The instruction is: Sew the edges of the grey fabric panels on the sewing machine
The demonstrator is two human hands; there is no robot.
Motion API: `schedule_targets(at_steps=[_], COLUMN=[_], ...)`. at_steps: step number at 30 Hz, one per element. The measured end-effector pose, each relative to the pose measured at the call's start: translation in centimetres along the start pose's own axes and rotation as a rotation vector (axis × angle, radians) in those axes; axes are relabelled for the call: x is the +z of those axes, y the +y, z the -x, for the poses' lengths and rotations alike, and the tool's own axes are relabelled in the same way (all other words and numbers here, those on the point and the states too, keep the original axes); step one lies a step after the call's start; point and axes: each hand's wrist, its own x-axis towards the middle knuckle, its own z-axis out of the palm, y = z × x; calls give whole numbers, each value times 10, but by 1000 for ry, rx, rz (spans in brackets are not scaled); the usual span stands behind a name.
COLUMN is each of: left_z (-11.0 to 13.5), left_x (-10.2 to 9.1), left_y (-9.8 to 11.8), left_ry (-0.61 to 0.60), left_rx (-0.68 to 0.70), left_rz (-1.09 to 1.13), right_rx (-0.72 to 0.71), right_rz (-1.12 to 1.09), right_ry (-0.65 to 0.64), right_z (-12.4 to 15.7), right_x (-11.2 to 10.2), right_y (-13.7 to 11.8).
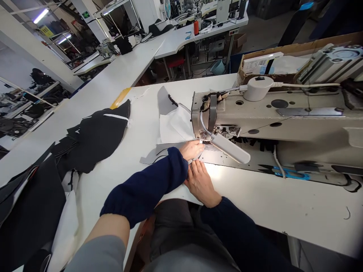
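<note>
My left hand (193,149) reaches under the head of the sewing machine (283,117), fingers curled on a grey fabric piece (159,151) near the needle. My right hand (202,183) lies flat on the table just in front of it, fingers stretched toward the needle and pressing the same piece. Both arms wear dark blue sleeves. A small lamp (229,148) on a gooseneck shines on the spot. White fabric pieces (176,126) lie behind my left hand.
A stack of black cut pieces (96,138) tied with a white strip lies to the left, with more black cloth (28,211) at the near left. A cardboard box (272,64) stands behind the machine. Other work tables (181,37) fill the background.
</note>
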Motion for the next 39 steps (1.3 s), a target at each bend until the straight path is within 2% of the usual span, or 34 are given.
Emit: schedule_targets(at_steps=[4, 8, 12, 16, 20, 23, 27, 32, 35, 39], left_z=[17, 26, 22, 21, 21, 23, 30, 27, 21, 21], left_x=[-18, -29, -20, -4, 7, 4, -16, -34, -31, -17], left_y=[0, -7, -17, -20, -13, -12, -21, -29, -27, -24], left_ry=[14, -10, -58, -13, 48, 68, -76, -102, -115, -49], left_rx=[0, 155, 224, 223, 151, 139, 356, 433, 468, 358], left_rz=[-215, -374, -338, -274, -203, -185, -230, -327, -382, -361], right_rx=[-16, -39, -55, -55, -64, -45, -34, -91, -122, -110], right_rz=[6, 15, 25, 25, 7, -16, -16, -26, -61, -82], right_ry=[13, 19, 22, 26, 17, 14, -10, 11, 6, 6], right_z=[2, 5, 7, 7, 7, 7, 7, 12, 18, 22], right_x=[-2, -5, -7, -7, -10, -13, -16, -14, -12, -12], right_y=[8, 16, 21, 23, 28, 35, 40, 28, 18, 12])
